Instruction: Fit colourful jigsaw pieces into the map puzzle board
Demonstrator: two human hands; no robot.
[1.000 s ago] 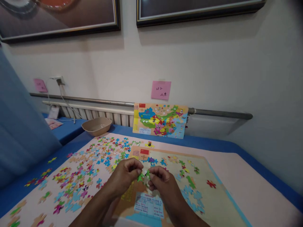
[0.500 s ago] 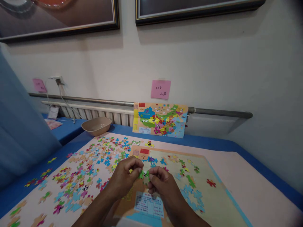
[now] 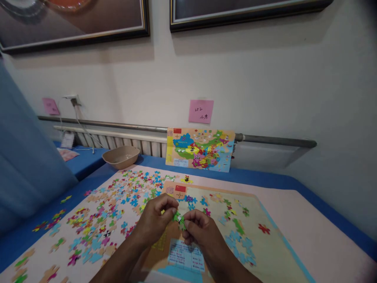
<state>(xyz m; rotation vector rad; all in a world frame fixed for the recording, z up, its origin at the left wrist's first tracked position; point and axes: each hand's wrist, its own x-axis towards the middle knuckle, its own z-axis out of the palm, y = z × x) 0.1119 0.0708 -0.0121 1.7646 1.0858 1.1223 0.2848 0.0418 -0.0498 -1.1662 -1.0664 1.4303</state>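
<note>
My left hand (image 3: 159,216) and my right hand (image 3: 198,228) meet over the left part of a puzzle board (image 3: 273,243). Pinched between their fingertips are green and white jigsaw puzzle pieces (image 3: 179,219), small and partly covered by the fingers; I cannot tell whether they are joined. Beneath the hands the board shows a printed text box (image 3: 186,255) and, above them, a red flag corner (image 3: 180,189). A blue and purple piece group (image 3: 189,199) lies just beyond the fingers. Light blue pieces joined in a ring (image 3: 235,241) lie to the right.
Many loose puzzle pieces (image 3: 97,224) spread over the pink sheet at left. A beige basin (image 3: 121,157) stands at the back. Against the wall pipe leans a map picture (image 3: 200,149), below a pink note (image 3: 200,111). A lone red piece (image 3: 264,228) sits on the board's right.
The right hand has shifted slightly down and left, and the green and white pieces now tilt down toward the right. The left hand stays almost still.
</note>
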